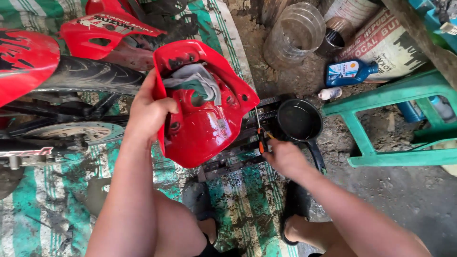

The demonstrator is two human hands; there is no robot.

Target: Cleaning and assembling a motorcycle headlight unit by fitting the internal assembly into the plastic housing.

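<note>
My left hand (148,110) grips a red plastic motorcycle fairing piece (204,119) by its left edge and holds it up over the mat. A grey cloth (197,81) is tucked inside its hollow. My right hand (284,157) is lower right of the fairing, closed on an orange-handled screwdriver (260,138) whose thin shaft points up. Just beyond that hand sits a black pan (299,121) holding dark liquid.
A motorcycle front wheel (81,76) and red fender (24,57) lie left on a green striped mat (243,200). A green plastic stool (390,119), a blue oil bottle (350,72), a clear plastic jar (293,31) and sacks stand on the dirt floor at right.
</note>
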